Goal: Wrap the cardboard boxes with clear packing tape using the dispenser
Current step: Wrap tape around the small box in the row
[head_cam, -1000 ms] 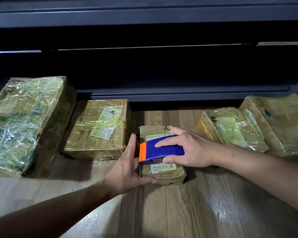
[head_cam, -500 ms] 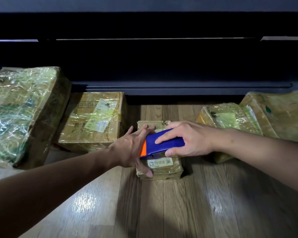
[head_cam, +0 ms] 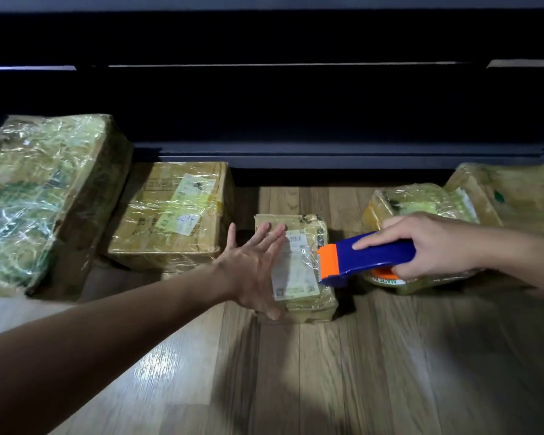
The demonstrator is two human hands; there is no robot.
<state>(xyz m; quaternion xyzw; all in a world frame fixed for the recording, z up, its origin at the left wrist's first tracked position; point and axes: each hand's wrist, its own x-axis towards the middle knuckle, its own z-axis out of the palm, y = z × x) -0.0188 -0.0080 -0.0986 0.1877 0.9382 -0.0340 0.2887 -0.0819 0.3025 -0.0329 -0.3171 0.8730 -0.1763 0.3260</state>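
- Wooden floor (head_cam: pixel 327 372) is nearest, w/ glare patches; all boxes are set on it, no desk seen.
- Left hand (head_cam: pixel 255 271) is laid open on the small box (head_cam: pixel 299 268): fingers straight and spread over the top's left part, thumb down at the near left corner. Box is judged to be pinned in place by it.
- Small box sits mid-floor, label side up, top glossy w/ clear tape.
- Tape dispenser (head_cam: pixel 368 255) (blue body, orange cutter end) is gripped by the right hand (head_cam: pixel 434 246), index finger laid along its top. Cutter end is held at the box's right edge; contact can't be told. Tape roll (head_cam: pixel 387 277) shows under the palm.
- Whether a fresh strip runs from cutter to box can't be told: film too clear.
- Behind left, a medium box (head_cam: pixel 173 218), taped and labelled. Behind right, a wrapped package (head_cam: pixel 421 202) w/ another box (head_cam: pixel 515 196) leaning just beside it.
- Far left, a large box (head_cam: pixel 44 196), heavily wrapped, crinkled.
- At the back, a dark shelf unit (head_cam: pixel 296 152).
- Progress, judged: late stage. All five boxes show tape on the visible faces; the small one is prob. on a pass now. Left: strip to be cut and smoothed, undersides unchecked as hidden.
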